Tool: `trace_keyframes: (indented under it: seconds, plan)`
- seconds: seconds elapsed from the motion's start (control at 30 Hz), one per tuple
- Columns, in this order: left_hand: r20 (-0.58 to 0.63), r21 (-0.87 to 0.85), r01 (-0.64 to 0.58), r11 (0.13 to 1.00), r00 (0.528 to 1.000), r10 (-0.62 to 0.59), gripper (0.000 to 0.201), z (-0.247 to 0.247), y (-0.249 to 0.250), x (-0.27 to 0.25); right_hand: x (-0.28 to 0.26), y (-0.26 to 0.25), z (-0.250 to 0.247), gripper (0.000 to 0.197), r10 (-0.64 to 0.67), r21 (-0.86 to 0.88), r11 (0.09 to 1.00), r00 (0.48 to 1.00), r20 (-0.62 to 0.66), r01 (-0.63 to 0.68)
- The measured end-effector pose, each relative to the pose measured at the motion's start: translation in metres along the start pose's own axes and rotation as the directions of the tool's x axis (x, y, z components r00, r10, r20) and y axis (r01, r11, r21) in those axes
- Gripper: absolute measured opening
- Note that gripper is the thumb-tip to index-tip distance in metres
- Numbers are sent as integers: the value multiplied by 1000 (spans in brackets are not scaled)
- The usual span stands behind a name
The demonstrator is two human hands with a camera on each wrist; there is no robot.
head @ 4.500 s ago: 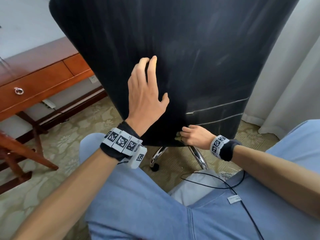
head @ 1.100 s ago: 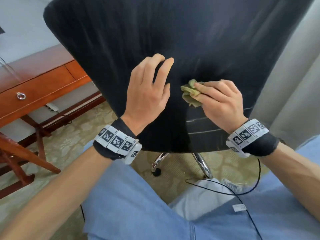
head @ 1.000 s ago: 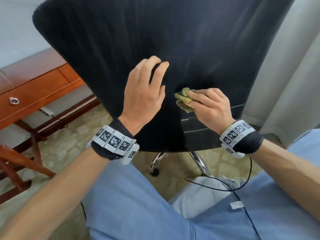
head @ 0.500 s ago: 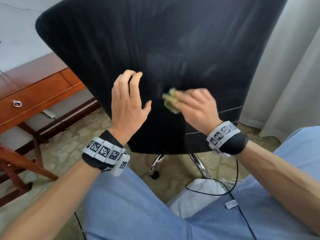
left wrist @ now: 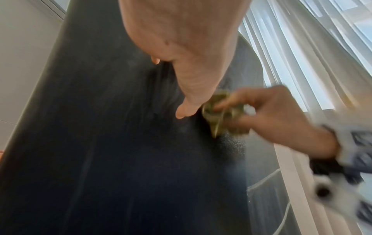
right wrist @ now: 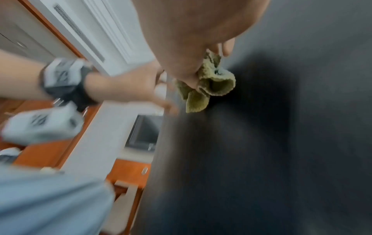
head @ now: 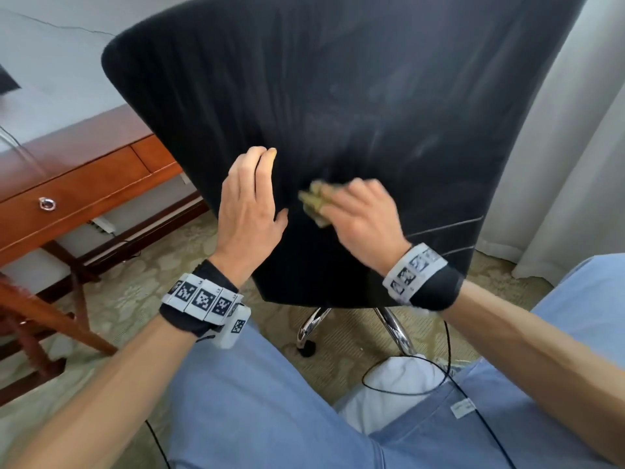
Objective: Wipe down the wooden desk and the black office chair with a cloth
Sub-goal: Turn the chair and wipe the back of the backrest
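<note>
The black office chair (head: 355, 113) fills the upper middle of the head view, its back turned toward me. My left hand (head: 250, 204) lies flat on the chair back with straight fingers. Just right of it, my right hand (head: 362, 214) grips a crumpled olive-green cloth (head: 314, 203) and presses it against the black fabric. The cloth (left wrist: 223, 114) shows in the left wrist view beside my left thumb, and the cloth (right wrist: 207, 85) bunches under my fingers in the right wrist view. The wooden desk (head: 77, 184) stands at the left.
A drawer with a ring pull (head: 46, 204) faces me in the desk. The chair's chrome base (head: 392, 326) stands on patterned carpet. White curtains (head: 575, 164) hang at the right. A black cable (head: 446, 367) runs over my blue-clad legs. Red-brown wooden furniture legs (head: 50, 319) stand at lower left.
My right hand came up from the chair's lower edge with the cloth and has been rubbing it leftward across the chair back. My left hand stays flat on the back, shifted slightly.
</note>
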State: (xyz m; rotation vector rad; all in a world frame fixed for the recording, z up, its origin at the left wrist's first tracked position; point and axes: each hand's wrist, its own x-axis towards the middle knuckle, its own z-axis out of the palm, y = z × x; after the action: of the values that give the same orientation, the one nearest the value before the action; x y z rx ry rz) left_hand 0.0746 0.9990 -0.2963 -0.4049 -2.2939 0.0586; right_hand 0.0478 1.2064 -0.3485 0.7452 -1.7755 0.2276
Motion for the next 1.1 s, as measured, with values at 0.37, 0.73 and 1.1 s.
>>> trace_keyframes:
  seconds: [0.37,0.73,1.1]
  plan:
    - [16,41,2,999,1000,-2,92,-2,2,3,-83,-16,36,14,-220,104,975,906,363,195]
    - [-10,15,-76,997,997,76,88,16,41,-1,-67,60,-27,13,15,-38,999,1000,16,-15]
    - [-40,116,36,993,999,-32,91,39,56,6,-128,50,-5,20,-247,71,969,923,295,236]
